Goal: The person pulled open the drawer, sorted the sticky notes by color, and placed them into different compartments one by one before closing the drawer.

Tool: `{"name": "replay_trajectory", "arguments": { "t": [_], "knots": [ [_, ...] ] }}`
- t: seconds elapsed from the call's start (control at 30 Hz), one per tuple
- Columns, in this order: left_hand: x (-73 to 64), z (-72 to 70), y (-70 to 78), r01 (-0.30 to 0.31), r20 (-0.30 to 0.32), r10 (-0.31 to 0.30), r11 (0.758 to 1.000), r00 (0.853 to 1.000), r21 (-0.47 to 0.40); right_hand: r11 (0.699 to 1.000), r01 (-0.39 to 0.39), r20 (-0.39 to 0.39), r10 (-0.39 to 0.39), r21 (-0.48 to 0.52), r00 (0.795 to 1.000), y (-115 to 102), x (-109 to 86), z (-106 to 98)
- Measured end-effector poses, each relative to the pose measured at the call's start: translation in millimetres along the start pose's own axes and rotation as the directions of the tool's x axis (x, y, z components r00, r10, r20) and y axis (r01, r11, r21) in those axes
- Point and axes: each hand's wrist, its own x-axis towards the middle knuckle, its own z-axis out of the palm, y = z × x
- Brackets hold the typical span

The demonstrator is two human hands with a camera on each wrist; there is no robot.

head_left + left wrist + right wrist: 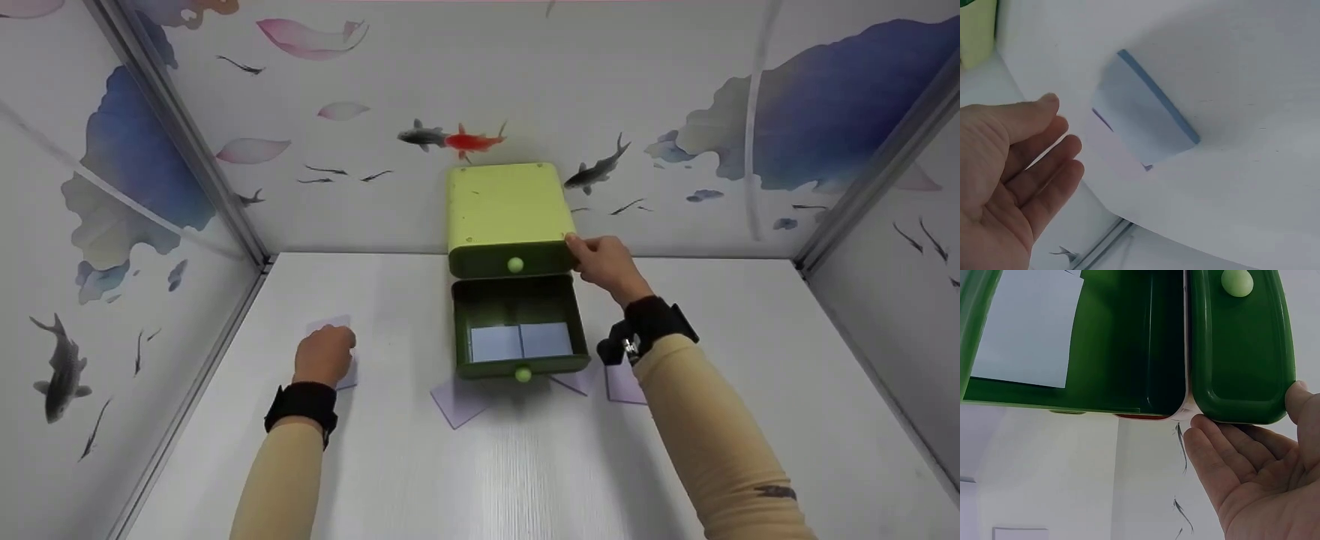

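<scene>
A green two-drawer box (510,206) stands against the back wall, its upper drawer closed. The lower drawer (457,322) is pulled out and holds two pale blue square pads (495,343) side by side. My right hand (609,266) holds the box at its right front corner; the right wrist view shows the thumb on the edge of the upper drawer front (1244,343) and the fingers along its side. On the left, my left hand (324,355) hovers with loosely bent fingers, nothing in them. Beside it lies a blue pad (1145,112) partly over a purple one (1114,143).
Purple square pads lie on the white table (405,480): one (457,401) in front of the drawer, another corner (570,385) partly under it, and one (624,384) by the right forearm. Patterned walls with metal corner posts (176,127) enclose the table.
</scene>
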Motion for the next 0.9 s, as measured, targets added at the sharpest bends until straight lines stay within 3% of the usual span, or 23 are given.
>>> {"name": "replay_trajectory", "arguments": {
  "t": [0.17, 0.33, 0.43, 0.6, 0.9],
  "knots": [
    [-6.3, 13.0, -9.7, 0.087, -0.046, -0.086, 0.996, 0.995, 0.016, 1.0, 0.0, -0.001, 0.0, -0.006, 1.0, 1, 0.2, 0],
    [-12.3, 20.8, -13.8, 0.147, -0.008, -0.147, 0.989, 0.989, 0.004, 1.0, 0.003, 0.002, -0.003, -0.007, 1.0, 2, 1.1, 0],
    [-16.2, 24.4, -16.3, 0.156, 0.016, -0.155, 0.987, 0.988, -0.027, 1.0, 0.008, 0.003, -0.008, -0.006, 1.0, 1, 1.1, -1],
    [-20.5, 28.8, -18.6, 0.131, -0.005, -0.131, 0.99, 0.991, -0.053, 1.0, 0.0, 0.002, 0.0, -0.009, 1.0, 1, -0.2, -1],
    [-17.4, 29.8, -14.1, 0.136, 0.001, -0.137, 0.988, 0.991, -0.075, 1.0, 0.015, 0.006, -0.015, 0.018, 1.0, 2, -0.5, 0]
  ]
}}
